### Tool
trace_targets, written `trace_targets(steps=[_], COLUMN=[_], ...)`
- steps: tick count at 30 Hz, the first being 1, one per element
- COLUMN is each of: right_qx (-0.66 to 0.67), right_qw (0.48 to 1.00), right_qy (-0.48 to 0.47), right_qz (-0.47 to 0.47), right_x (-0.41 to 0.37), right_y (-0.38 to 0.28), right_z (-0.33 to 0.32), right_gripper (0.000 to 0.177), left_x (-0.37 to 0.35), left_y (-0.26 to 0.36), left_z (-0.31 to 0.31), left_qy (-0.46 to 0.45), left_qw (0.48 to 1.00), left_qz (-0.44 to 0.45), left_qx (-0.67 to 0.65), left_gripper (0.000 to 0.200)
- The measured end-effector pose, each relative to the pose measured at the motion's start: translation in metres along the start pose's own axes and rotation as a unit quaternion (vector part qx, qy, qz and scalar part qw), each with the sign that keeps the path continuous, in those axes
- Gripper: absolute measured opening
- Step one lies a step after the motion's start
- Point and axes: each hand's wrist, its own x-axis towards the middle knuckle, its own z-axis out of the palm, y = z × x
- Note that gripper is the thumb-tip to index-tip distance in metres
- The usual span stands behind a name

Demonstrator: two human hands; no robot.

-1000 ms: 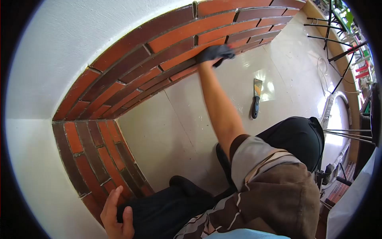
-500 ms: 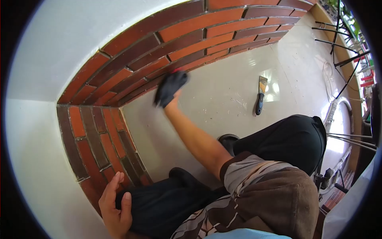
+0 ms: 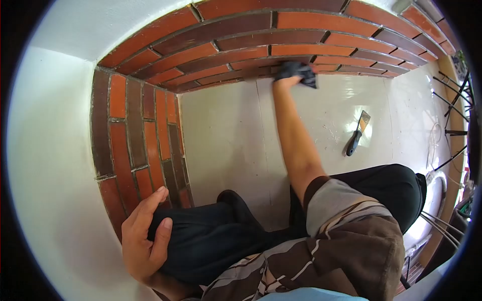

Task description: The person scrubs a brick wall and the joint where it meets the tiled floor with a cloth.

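Note:
In the head view, my right hand [image 3: 287, 82] is closed around a crumpled black cloth [image 3: 305, 74], somewhat blurred by motion. The cloth meets the bottom rows of the brick-faced wall [image 3: 296, 44], close to the floor edge, and covers most of my fingers. At lower left, my left hand [image 3: 145, 236] rests by my bent knee with its fingers stretched out and the thumb apart, holding nothing. Beside it rises the shorter brick-faced side wall [image 3: 131, 125].
A scraper [image 3: 355, 140] with a dark handle lies on the glossy pale floor [image 3: 216, 135], right of my arm. Thin black metal legs [image 3: 454, 95] stand at the far right, near a looped pale cable [image 3: 434, 138]. White wall [image 3: 50, 150] borders the bricks at left.
My right hand has moved right along the foot of the wall with the black cloth. The view has turned as well, and my left hand stays by the knee.

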Motion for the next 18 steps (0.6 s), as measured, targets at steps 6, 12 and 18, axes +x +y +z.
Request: trace_targets(steps=[6, 12, 18], right_qx=[-0.094, 0.759, 0.686], right_qw=[0.910, 0.290, 0.025], right_qy=[0.136, -0.532, -0.713], right_qz=[-0.381, -0.237, -0.143], right_x=[-0.171, -0.226, -0.183], right_y=[-0.115, -0.148, -0.069], right_z=[-0.061, -0.037, -0.070], right_gripper=[0.025, 0.036, 0.037], left_x=[-0.002, -0.005, -0.023], left_y=[0.000, -0.005, -0.004], left_z=[0.002, 0.001, -0.002], left_qy=[0.015, 0.049, 0.116], left_qw=[1.000, 0.998, 0.991], left_qz=[-0.013, 0.004, 0.037], left_qx=[-0.007, -0.030, 0.064], left_gripper=[0.048, 0.046, 0.038])
